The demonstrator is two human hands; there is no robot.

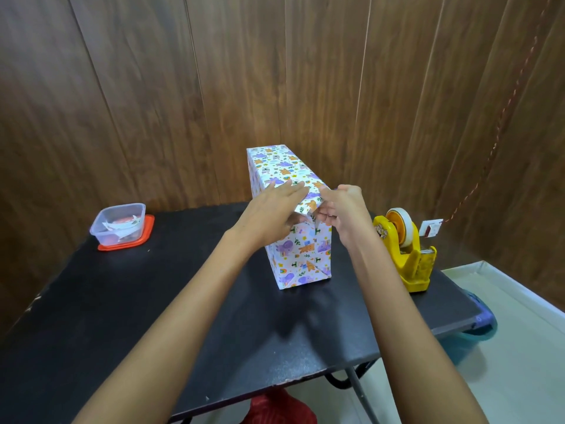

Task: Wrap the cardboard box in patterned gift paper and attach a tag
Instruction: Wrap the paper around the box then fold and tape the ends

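Note:
The cardboard box (301, 258) stands upright in the middle of the black table (128, 307), covered in white gift paper with purple and orange animals. Its near end shows folded triangular side flaps. My left hand (272, 212) lies flat on the top near corner, fingers pressing the paper down. My right hand (342, 209) pinches the top flap of paper at the near end, beside the left hand. A small white tag (430, 228) on red-white string hangs at the right, past the tape dispenser.
A yellow tape dispenser (403, 252) with a white roll stands right of the box near the table edge. A clear plastic container (119, 223) on an orange lid sits at the left rear. Wooden panel wall behind. A red bag (278, 408) lies under the table's front edge.

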